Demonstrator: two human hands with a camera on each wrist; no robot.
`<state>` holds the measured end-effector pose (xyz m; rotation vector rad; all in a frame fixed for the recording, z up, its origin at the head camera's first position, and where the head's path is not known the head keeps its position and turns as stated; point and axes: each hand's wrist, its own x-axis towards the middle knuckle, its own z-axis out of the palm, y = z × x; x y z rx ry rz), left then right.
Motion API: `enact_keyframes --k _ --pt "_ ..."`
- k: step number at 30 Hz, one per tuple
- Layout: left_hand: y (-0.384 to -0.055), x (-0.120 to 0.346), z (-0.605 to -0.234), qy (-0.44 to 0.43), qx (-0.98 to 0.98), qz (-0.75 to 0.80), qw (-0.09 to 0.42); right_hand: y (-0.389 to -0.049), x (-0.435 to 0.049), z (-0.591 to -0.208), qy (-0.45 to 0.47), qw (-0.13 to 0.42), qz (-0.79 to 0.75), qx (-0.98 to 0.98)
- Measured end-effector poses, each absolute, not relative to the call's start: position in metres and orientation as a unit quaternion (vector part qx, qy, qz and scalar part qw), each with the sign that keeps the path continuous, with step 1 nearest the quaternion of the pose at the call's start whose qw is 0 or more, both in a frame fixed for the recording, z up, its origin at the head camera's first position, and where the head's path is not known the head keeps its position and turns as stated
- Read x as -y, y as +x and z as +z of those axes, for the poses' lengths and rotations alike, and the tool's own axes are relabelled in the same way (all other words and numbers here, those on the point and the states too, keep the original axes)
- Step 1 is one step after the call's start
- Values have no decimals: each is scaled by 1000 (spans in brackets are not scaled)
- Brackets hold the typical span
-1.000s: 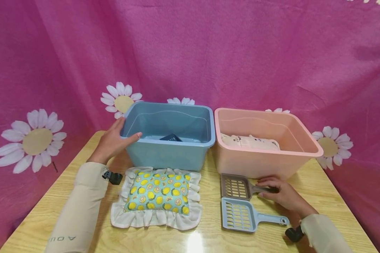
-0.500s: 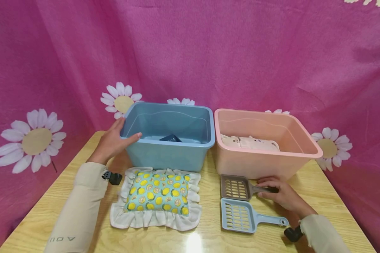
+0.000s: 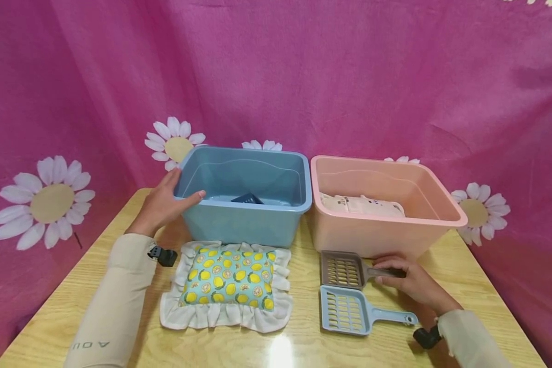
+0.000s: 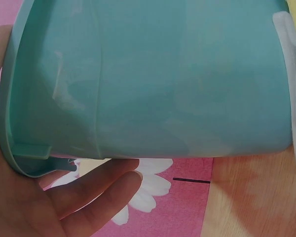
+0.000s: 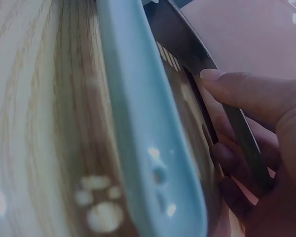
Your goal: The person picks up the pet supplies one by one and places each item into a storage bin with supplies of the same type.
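My left hand (image 3: pixel 164 202) rests at the near left corner of a blue plastic bin (image 3: pixel 244 225). Its thumb lies along the front rim, while the left wrist view shows loosely straight fingers (image 4: pixel 101 197) outside the bin's wall. My right hand (image 3: pixel 411 283) holds the handle of a brown litter scoop (image 3: pixel 363 276) lying on the table, its thumb on the near side and fingers beyond. In the right wrist view, part of that dark handle (image 5: pixel 244 140) shows between thumb and fingers. A light blue litter scoop (image 3: pixel 368 317) lies just in front.
A pink bin (image 3: pixel 382 237) containing a cream printed cloth item (image 3: pixel 368 206) stands right of the blue one. Inside the blue bin lies a dark slotted piece (image 3: pixel 247 199), partly hidden. A frilled lemon-print cushion (image 3: pixel 230 281) lies on the wooden table (image 3: pixel 303 347). Pink curtain (image 3: pixel 276 71) hangs behind.
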<state>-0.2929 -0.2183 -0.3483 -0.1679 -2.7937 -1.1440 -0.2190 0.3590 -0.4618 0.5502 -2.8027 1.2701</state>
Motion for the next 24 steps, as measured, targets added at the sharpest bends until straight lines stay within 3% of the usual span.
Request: enact_keyframes --k 24 --pt "-294 219 -349 -52 925 -372 56 -211 -360 -445 150 -11 411 899"
